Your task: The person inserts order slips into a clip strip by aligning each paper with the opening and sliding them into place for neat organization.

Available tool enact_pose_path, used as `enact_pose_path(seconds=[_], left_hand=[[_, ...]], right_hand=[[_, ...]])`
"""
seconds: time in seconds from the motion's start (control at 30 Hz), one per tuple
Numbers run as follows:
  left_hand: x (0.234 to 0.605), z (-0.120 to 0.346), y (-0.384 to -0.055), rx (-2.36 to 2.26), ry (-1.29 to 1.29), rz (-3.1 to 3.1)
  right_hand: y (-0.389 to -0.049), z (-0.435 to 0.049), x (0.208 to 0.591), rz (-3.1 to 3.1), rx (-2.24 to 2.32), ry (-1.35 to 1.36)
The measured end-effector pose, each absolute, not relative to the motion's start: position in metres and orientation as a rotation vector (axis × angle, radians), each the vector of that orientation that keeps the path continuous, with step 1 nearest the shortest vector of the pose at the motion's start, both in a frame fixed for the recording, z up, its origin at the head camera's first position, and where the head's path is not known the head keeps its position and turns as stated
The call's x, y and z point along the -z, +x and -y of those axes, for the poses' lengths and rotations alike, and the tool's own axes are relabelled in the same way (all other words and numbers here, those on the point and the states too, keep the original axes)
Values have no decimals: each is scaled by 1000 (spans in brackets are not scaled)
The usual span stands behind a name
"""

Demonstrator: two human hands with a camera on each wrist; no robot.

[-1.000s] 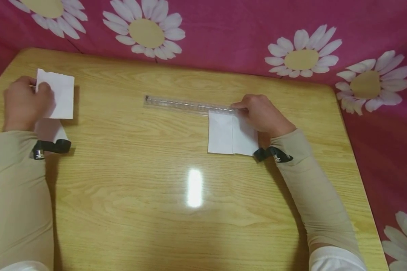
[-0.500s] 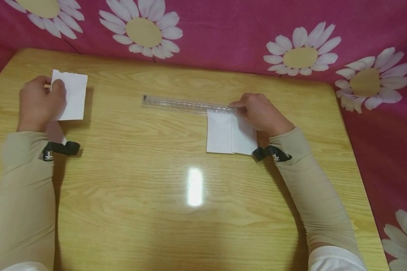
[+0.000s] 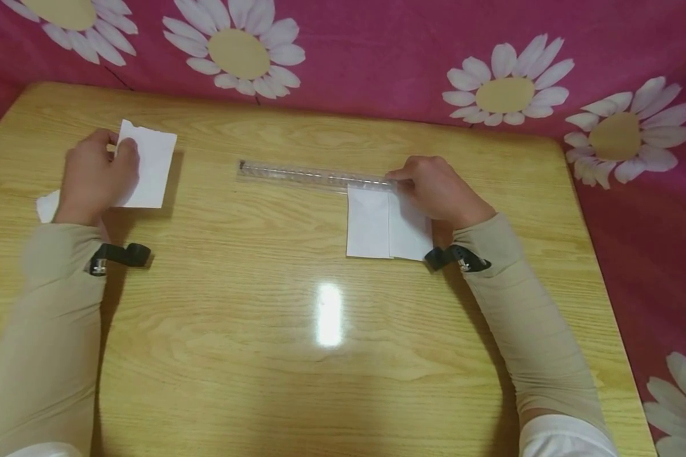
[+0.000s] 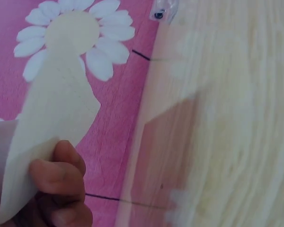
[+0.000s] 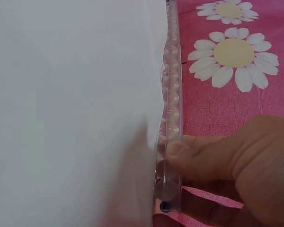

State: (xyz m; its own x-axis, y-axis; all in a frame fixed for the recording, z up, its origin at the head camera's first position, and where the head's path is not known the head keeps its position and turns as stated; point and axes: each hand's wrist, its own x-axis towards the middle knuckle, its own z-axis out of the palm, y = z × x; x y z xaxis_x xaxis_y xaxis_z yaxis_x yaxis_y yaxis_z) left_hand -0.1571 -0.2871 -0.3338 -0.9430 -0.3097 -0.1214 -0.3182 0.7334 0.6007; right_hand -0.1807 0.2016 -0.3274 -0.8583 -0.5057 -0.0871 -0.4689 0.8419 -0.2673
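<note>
My left hand [image 3: 98, 178] pinches a square piece of white paper [image 3: 153, 166] between thumb and curled fingers, raised over the table's left side. Its top edge looks torn; the left wrist view shows the paper [image 4: 57, 99] tilted up, its shadow on the wood. Toward the right, my right hand [image 3: 443, 190] grips the end of a long clear plastic strip [image 3: 297, 174] with a row of round bumps. Two white paper pieces [image 3: 368, 222] hang side by side along its near edge. In the right wrist view my thumb presses on the strip [image 5: 170, 118], beside a large white sheet.
Another scrap of white paper [image 3: 48, 206] lies partly hidden behind my left wrist. The wooden table [image 3: 263, 304] ends at a pink cloth [image 3: 371, 57] with white daisies behind and to the right.
My left hand has moved to the right with its piece of paper, uncovering the scrap at its left. My right hand and the plastic strip have stayed nearly still.
</note>
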Motion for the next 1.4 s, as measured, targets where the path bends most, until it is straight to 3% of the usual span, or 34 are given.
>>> enact_pose_path(seconds=[0.9,1.4], left_hand=[[343,246,-155,-870,-71,-2883],[343,235,-153,-848,12,-2841]], right_hand=[[-181,-202,327,-2865,363,-752],[-180,-201,326,-2863,357,-758]])
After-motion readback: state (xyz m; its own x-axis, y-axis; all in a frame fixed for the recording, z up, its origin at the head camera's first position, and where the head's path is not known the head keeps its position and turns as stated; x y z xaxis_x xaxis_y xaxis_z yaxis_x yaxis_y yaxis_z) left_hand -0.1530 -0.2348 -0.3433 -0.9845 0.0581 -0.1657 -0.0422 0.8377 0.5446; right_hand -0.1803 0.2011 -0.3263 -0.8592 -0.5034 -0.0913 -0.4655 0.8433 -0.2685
